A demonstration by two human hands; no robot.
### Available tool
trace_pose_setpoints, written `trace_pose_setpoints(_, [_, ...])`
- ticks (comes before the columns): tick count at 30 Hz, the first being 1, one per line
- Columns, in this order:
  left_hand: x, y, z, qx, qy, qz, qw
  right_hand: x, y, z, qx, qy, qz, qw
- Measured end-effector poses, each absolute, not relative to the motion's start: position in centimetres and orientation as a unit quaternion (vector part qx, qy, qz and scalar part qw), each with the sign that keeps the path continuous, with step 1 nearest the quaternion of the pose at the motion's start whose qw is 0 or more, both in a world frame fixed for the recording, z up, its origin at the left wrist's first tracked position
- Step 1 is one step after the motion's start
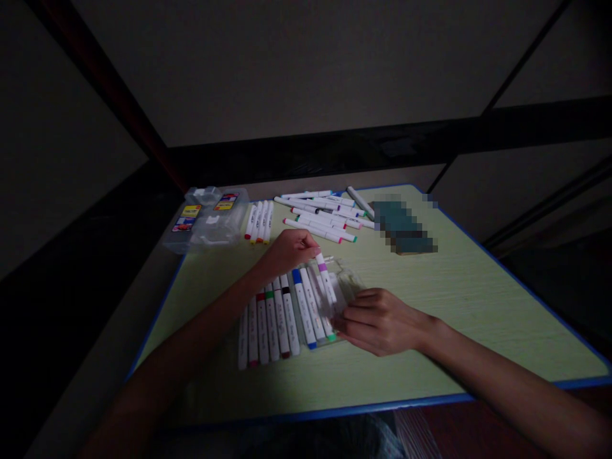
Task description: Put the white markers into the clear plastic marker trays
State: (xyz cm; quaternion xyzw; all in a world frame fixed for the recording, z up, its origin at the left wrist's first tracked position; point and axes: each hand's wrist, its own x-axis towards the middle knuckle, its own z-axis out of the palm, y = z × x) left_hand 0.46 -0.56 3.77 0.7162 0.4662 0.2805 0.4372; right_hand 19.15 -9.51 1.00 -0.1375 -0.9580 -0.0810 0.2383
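Observation:
My left hand (289, 250) reaches across the table, its fingers pinched on the upper end of a white marker with a purple cap (326, 278). That marker lies tilted over a clear plastic tray (351, 282) that holds a row of white markers (291, 306) with coloured caps. My right hand (377, 319) grips the tray's right front edge, fingers curled against it. Left of the tray, a few more markers (261, 325) lie side by side on the tabletop.
The pale green table (459, 299) has a blue rim. A clear lidded box (208, 220) with stickers sits at the far left corner. Four markers (259, 222) lie beside it, a loose pile of markers (325, 213) is behind, and a dark blurred object (404, 224) lies right.

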Motion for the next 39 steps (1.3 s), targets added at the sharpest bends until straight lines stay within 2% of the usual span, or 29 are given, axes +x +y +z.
trace_pose_setpoints(5, [0.1, -0.3, 3.3, 0.789, 0.457, 0.261, 0.317, 19.2, -9.6, 1.0, -0.146, -0.958, -0.069, 0.239])
trace_pose_setpoints(10, [-0.1, 0.0, 2.6, 0.806, 0.466, 0.239, 0.274, 19.1, -9.6, 1.2, -0.153, -0.96, -0.065, 0.225])
trace_pose_setpoints(22, [0.0, -0.1, 1.8, 0.816, 0.468, 0.221, 0.258, 19.1, -9.6, 1.4, -0.172, -0.971, 0.001, 0.167])
trace_pose_setpoints(39, [0.4, -0.5, 1.2, 0.806, 0.455, 0.227, 0.303, 19.5, -9.4, 1.7, -0.183, -0.971, 0.084, 0.128])
